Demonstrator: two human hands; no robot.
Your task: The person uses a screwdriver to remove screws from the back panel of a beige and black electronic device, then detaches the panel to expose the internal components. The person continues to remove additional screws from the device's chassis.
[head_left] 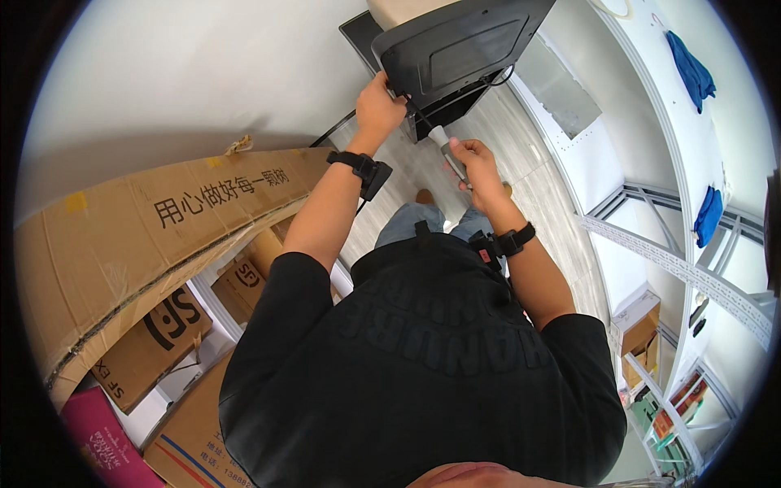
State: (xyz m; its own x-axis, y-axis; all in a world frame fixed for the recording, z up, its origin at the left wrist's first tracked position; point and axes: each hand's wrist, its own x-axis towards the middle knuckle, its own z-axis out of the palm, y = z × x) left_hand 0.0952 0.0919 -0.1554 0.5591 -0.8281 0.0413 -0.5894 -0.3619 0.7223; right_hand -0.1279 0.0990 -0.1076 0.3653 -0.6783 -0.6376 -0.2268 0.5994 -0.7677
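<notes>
My right hand (480,172) is closed around the grey handle of a screwdriver (446,148). Its dark shaft points up and left toward the lower left corner of a black panel (464,50) with rounded corners and a raised rectangular outline. At that same corner my left hand (380,106) grips the panel's edge, its thumb close to the screwdriver's tip. Whether the tip touches a screw cannot be made out. The panel stands tilted on a dark boxy base (455,112), and a black cable (506,75) loops out at its right.
Long cardboard (114,228) runs along my left, above boxes (154,350) and a pink bag (106,439). A cardboard box (407,10) sits behind the panel. To my right are white metal shelving (683,264) and blue cloths (691,71). Grey floor (529,175) lies below.
</notes>
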